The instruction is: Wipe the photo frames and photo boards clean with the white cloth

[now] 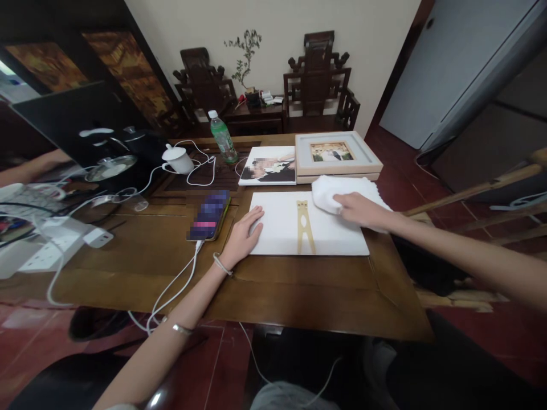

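Observation:
A white board (277, 228), likely the back of a picture frame, lies flat on the wooden table with a gold A-shaped stand (305, 225) fixed on it. My left hand (243, 236) rests on the board's left edge, fingers stretched out. At the upper right corner, my right hand (356, 210) is closed on a white cloth (337, 191) and presses it against the board; part of the cloth hangs past the right edge. Just behind the board lie a photo panel (269, 165) and a wooden-edged picture frame (331, 152) stacked on another.
A phone (211, 216) with a white cable lies left of my left hand. Farther left are a power strip (55, 245), a lidded white cup (177, 159), a pot (113, 171) and a green bottle (223, 136). The table's front edge (299, 322) runs close to me.

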Demonstrator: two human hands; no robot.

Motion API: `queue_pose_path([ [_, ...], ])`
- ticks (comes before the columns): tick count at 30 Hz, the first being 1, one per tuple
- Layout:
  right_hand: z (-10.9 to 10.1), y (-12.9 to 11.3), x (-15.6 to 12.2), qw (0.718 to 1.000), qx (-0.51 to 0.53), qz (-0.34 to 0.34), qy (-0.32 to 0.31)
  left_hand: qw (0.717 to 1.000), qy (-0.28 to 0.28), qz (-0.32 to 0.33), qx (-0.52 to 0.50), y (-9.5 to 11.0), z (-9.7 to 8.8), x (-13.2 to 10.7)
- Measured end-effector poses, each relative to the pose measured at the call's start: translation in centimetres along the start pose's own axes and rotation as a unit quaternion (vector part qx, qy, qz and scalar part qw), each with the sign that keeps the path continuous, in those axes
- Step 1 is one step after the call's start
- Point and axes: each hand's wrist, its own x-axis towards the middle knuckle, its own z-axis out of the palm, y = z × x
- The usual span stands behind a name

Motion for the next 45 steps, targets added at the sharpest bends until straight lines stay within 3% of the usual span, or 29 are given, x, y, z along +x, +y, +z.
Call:
queue_pose_path([
  [4, 2.7, -1.9, -6.6, 0.997, 0.008, -0.073, 0.028, 1.0, -0.002, -0.003, 0.005, 0.0, 0.0, 0.0],
  [8, 2.6, -4.2, -10.3, 0.994, 0.054, -0.087, -0.029, 1.0, -0.003, -0.005, 0.011, 0.1, -0.1, 0.0],
  [12, 1.2, -2.8, -8.6, 0.995, 0.05, -0.07, -0.056, 1.0, -0.004, -0.002, 0.013, 0.2, -0.1, 0.1],
  [18, -0.9, 0.6, -0.8, 0.997, 0.056, -0.048, -0.014, 1.0, -0.008, -0.007, 0.017, 0.4, -0.2, 0.1],
  [24, -2.1, 0.3, 3.6, 0.999, 0.04, -0.012, 0.026, 1.0, -0.011, -0.006, 0.015, 0.2, -0.2, 0.0],
  [29, -1.4, -0.9, 1.3, 0.999, 0.035, -0.009, 0.007, 1.0, -0.011, -0.002, 0.01, 0.0, -0.1, 0.0],
  [35, 0.5, -4.6, -6.3, 0.998, 0.041, -0.005, -0.048, 1.0, -0.005, -0.004, 0.008, 0.1, 0.0, 0.0],
  [38, 0.4, -6.4, -9.1, 0.995, 0.05, 0.018, -0.088, 1.0, -0.004, -0.004, 0.013, 0.2, 0.1, 0.0],
  [41, -0.5, -6.9, -9.4, 0.989, 0.072, 0.022, -0.126, 1.0, -0.002, -0.002, 0.015, 0.2, 0.1, 0.0],
  [45, -1.6, -5.0, -6.2, 0.991, 0.089, 0.022, -0.096, 1.0, -0.003, -0.001, 0.017, 0.2, 0.1, 0.0],
])
